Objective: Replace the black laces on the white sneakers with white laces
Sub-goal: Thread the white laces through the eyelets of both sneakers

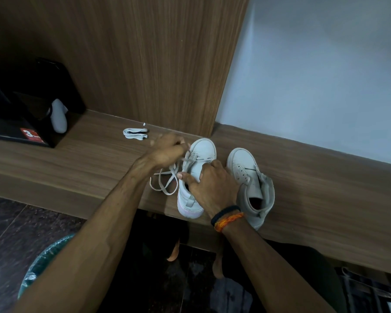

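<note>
Left sneaker [198, 177]: white, partly laced, under both hands on the shelf [77, 163].
Left hand [167, 150]: blurred, fingers pinching the white lace [167, 181].
Right hand [209, 184]: fingers curled round the sneaker's collar, hiding it.

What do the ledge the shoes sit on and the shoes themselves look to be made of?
Ledge: looks like wood or wood-look laminate, matte brown with straight grain lines. Left sneaker and right sneaker: smooth white uppers with faint creases, probably leather or a synthetic imitation; which one I cannot tell.

White sneakers [198, 175], white lace [167, 179], brown wood-grain shelf [88, 159]
</note>
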